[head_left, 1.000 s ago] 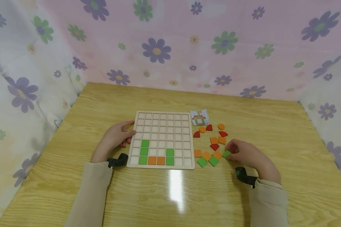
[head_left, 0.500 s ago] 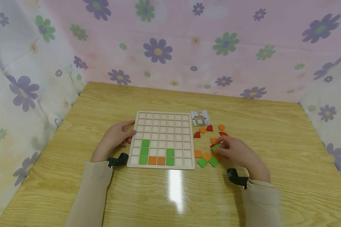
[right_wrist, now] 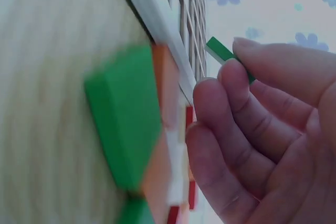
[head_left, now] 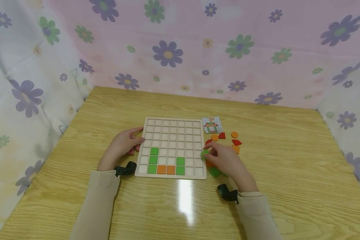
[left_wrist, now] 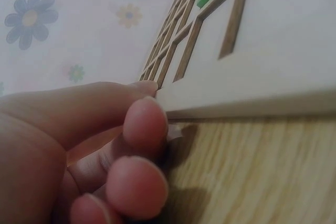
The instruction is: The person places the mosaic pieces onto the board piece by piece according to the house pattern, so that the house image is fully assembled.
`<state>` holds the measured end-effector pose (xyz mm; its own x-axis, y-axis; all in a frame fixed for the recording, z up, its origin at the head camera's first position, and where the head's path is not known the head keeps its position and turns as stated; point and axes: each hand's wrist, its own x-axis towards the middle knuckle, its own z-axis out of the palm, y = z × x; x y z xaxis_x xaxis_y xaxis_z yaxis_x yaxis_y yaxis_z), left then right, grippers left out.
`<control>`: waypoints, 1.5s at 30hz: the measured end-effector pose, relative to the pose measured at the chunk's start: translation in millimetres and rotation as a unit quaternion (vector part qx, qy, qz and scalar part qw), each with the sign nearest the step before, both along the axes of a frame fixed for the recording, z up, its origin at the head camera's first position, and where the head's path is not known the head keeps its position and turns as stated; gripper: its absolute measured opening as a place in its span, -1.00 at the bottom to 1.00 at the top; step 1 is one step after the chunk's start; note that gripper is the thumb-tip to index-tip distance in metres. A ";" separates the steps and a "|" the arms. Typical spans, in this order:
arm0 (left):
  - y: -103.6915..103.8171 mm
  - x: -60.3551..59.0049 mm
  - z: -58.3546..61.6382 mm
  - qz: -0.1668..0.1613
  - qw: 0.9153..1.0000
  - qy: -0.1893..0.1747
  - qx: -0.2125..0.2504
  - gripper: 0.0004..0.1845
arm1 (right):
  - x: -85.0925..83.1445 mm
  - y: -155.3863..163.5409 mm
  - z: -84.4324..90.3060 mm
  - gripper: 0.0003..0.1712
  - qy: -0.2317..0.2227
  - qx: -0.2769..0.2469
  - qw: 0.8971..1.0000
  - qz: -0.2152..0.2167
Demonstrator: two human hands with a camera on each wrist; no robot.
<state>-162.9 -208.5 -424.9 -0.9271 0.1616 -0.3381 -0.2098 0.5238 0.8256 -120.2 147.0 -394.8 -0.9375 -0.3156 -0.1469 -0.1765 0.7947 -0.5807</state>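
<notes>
My right hand [head_left: 226,161] pinches a green square tile [head_left: 204,154] between thumb and fingers, just over the right rim of the wooden grid board [head_left: 170,177]. In the right wrist view that green tile stands tilted between the fingertips. At the board's left edge my left hand [head_left: 122,145] touches the rim with an extended finger and the thumb; its other fingers lie bent beside the board. Green tiles [head_left: 153,160] form a column of three in the grid. Two orange squares [head_left: 166,170] fill cells in the bottom row, beside two more green tiles [head_left: 180,166].
Right of the board lie loose pieces: red quarter-circles [head_left: 222,135], orange discs [head_left: 234,134], an orange square [head_left: 235,149] and green squares [head_left: 214,172], partly hidden by my right hand. A small pattern card [head_left: 212,125] lies near the board's upper right corner.
My right hand has lifted the green tile from the right side of the loose pieces and carried it left to the board's edge. The left hand stays where it was.
</notes>
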 end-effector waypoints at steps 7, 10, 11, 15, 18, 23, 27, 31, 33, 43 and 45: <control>0.9 0.2 2.5 -0.004 1.000 0.005 -0.008 -0.42 | 3.5 -17.9 -0.1 -0.73 -0.015 -0.034 0.999 0.001; 0.7 0.1 3.8 -0.004 1.000 0.005 -0.014 -0.41 | 2.1 -23.4 -3.7 -0.72 -0.032 -0.047 0.998 -0.006; 0.7 0.1 3.9 -0.004 1.000 0.005 -0.015 -0.41 | 1.1 -24.8 -5.0 -0.72 -0.037 -0.051 0.998 -0.009; 1.1 -0.2 2.8 -0.001 1.000 0.004 -0.013 -0.41 | -4.9 -27.8 -8.0 -0.72 -0.056 -0.059 0.997 -0.016; 0.9 -0.5 2.4 -0.001 1.000 0.005 -0.012 -0.41 | -9.8 -29.0 -7.1 -0.72 -0.075 -0.068 0.995 -0.011; 0.1 -1.6 1.7 -0.004 1.000 0.013 -0.014 -0.41 | -16.3 -32.3 -6.9 -0.72 -0.099 -0.082 0.992 -0.002; -0.5 -1.1 0.8 -0.006 1.000 0.013 -0.011 -0.41 | -19.9 -35.7 -10.8 -0.71 -0.106 -0.095 0.990 0.003; -0.4 0.0 0.3 -0.001 1.000 0.004 -0.003 -0.42 | -20.9 -37.2 -14.6 -0.71 -0.109 -0.100 0.989 0.002; -0.1 0.0 -0.3 0.000 1.000 0.005 -0.003 -0.42 | -20.6 -37.3 -15.7 -0.71 -0.110 -0.102 0.989 -0.005; -0.6 -1.3 -0.5 0.002 1.000 0.008 -0.010 -0.43 | -17.0 -52.8 -11.8 -0.71 -0.076 -0.056 0.995 -0.028; -0.5 -1.8 -0.1 0.000 1.000 0.008 -0.011 -0.43 | -15.5 -56.2 -11.1 -0.72 -0.070 -0.048 0.996 -0.036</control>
